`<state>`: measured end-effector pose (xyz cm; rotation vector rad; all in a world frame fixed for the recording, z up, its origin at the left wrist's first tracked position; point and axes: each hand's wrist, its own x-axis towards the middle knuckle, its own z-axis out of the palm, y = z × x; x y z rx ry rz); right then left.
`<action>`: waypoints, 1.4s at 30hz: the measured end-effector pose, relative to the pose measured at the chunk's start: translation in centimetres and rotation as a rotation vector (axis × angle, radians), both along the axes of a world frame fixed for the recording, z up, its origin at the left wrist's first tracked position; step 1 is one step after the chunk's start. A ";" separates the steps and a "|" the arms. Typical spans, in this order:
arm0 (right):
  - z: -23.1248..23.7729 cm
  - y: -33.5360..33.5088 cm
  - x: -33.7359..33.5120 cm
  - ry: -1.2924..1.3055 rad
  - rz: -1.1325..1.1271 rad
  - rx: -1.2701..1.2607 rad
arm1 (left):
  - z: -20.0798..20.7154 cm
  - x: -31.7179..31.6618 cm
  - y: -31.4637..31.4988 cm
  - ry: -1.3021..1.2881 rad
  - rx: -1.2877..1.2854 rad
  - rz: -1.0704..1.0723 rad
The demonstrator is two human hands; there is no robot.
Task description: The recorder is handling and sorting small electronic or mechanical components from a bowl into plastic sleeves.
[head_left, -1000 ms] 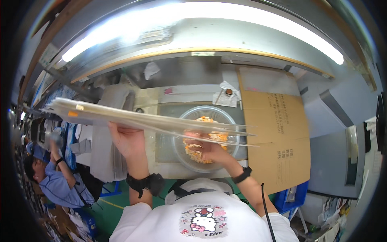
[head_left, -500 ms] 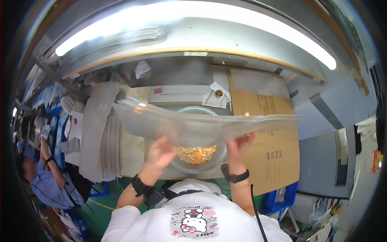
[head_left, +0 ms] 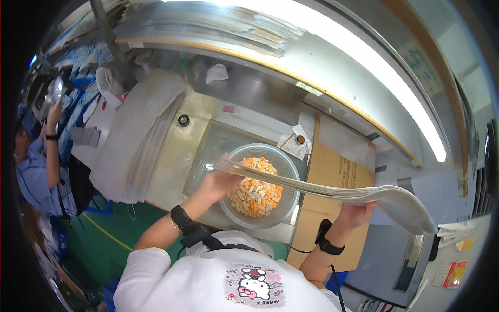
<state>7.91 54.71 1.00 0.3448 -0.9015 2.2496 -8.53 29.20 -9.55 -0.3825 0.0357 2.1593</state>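
Stacked plastic sheets [head_left: 317, 190] slant lengthwise toward lower right, left end clasped in the curled left hand [head_left: 222, 183], right end drooping beyond the half-closed right hand [head_left: 358, 213] gripping their lower edge.

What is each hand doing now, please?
Left hand: gripping a thin, whitish, flexible sheet stack by its left end.
Right hand: holding that stack nearer its right end.

Workbench [head_left: 171, 166] from where I stand: pile of translucent sheets [head_left: 138, 138] at its left end, small dark round item [head_left: 183, 120] near it, translucent round basin [head_left: 288, 169] mid-bench, white papers [head_left: 294, 149] behind, big flat cardboard [head_left: 319, 221] on the right. Shelf [head_left: 358, 101] above carries more flat sheets [head_left: 244, 30], maybe several stacks; they're blurry.
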 end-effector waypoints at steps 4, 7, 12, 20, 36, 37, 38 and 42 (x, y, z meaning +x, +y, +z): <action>3.0 -1.3 -0.1 -0.207 -0.366 0.064 | 2.0 -0.1 -2.3 0.320 -0.217 -0.061; 2.7 -1.2 -0.1 -0.195 -0.336 0.051 | 2.0 -0.2 -3.2 0.371 -0.054 -0.146; 3.2 -1.7 -0.3 -0.198 -0.317 0.164 | 2.0 0.3 -3.5 0.666 -0.341 -0.402; 3.7 -2.4 -0.4 -0.148 -0.320 0.147 | 0.8 0.5 -3.4 0.689 -0.264 -0.442; 4.3 -1.8 1.2 -0.053 -0.201 0.355 | -0.9 0.8 0.1 0.665 -0.500 -0.597; 4.1 -1.6 1.4 -0.105 -0.189 0.354 | -1.1 0.9 0.3 0.664 -0.499 -0.599; 4.0 -1.5 1.6 -0.107 -0.191 0.355 | -1.2 1.0 0.4 0.689 -0.531 -0.598; 4.1 -1.9 1.2 -0.088 -0.241 0.344 | -1.4 1.2 0.8 0.737 -0.549 -0.585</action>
